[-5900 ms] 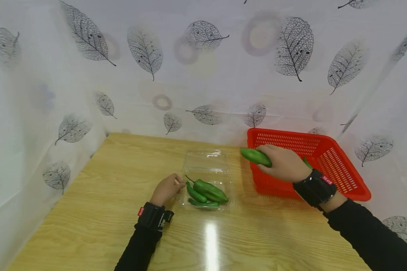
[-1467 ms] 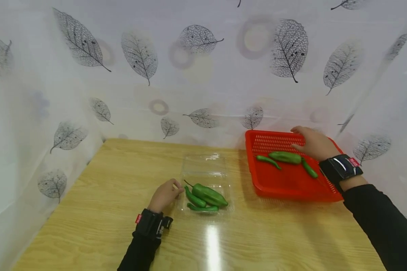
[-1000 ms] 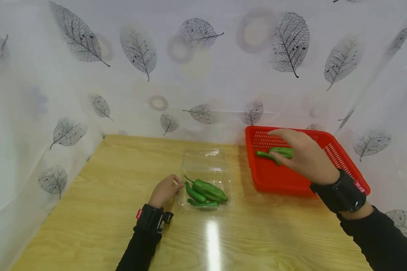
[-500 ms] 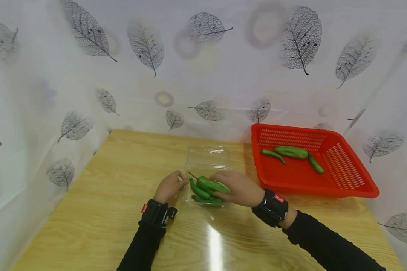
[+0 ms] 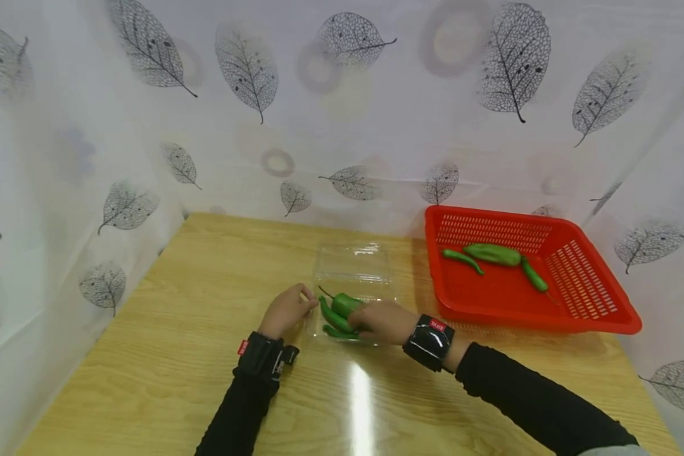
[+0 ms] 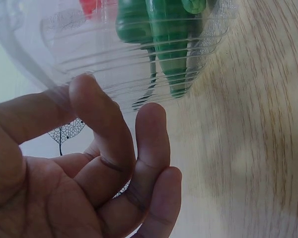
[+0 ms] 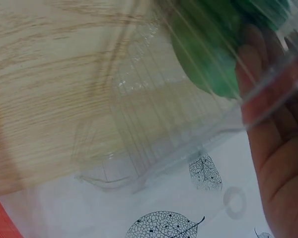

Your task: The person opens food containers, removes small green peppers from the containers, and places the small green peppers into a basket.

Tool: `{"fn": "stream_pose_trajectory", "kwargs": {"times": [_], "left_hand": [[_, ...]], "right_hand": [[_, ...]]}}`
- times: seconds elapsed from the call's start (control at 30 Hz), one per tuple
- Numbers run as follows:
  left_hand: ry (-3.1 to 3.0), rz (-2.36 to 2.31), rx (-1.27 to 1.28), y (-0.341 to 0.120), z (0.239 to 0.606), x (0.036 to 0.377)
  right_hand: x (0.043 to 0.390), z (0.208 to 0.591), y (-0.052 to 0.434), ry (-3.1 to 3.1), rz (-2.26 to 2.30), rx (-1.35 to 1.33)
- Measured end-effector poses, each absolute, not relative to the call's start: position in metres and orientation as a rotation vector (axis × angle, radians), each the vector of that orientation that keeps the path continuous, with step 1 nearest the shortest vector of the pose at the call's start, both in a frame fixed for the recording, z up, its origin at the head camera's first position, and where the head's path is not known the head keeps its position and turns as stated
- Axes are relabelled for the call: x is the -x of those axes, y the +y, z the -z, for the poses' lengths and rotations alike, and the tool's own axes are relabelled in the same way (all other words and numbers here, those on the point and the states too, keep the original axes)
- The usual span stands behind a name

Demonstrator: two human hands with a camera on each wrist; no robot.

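A clear plastic box (image 5: 318,335) with a hinged lid lies open on the table, holding a large green pepper (image 5: 346,304), a slimmer curved green pepper (image 5: 333,315) and a small green chilli (image 5: 337,332). At the box's left edge, my left hand (image 5: 285,311) pinches the rim between thumb and index finger; its other fingers (image 6: 153,134) are loosely bent. My right hand (image 5: 384,322) reaches into the box with curled fingers round a green pepper, covering the peppers' right ends. In the right wrist view, the fingers (image 7: 251,62) show through the box wall against a green pepper (image 7: 203,54).
A red plastic basket (image 5: 507,310) stands at the back right with a large green pepper (image 5: 493,254) and two small chillies in it. The wooden table (image 5: 205,278) meets a leaf-patterned sheet (image 5: 216,139) at its back and sides.
Earlier my right hand held a large green pepper over the basket; that pepper then lay inside. The hand has since moved left into the box and its fingers have closed in. My left hand stayed.
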State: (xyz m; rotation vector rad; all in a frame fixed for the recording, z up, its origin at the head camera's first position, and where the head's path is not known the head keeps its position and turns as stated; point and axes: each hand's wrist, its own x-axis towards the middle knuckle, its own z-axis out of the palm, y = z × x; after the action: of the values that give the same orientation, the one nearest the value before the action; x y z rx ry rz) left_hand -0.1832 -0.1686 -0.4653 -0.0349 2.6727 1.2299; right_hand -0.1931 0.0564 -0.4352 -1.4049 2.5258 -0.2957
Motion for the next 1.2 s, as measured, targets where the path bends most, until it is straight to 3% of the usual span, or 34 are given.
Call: {"fn": "stream_pose_trajectory", "kwargs": {"times": [0.7,1.2], "left_hand": [[2.650,-1.221,0.059,-0.169,0.464,0.183],[2.647,-1.227,0.068,-0.169,0.463,0.183]], "right_hand": [[0.200,0.452,0.038,2.524,-0.067,1.401],[0.208,0.456,0.041,2.441,0.163,1.254]]}}
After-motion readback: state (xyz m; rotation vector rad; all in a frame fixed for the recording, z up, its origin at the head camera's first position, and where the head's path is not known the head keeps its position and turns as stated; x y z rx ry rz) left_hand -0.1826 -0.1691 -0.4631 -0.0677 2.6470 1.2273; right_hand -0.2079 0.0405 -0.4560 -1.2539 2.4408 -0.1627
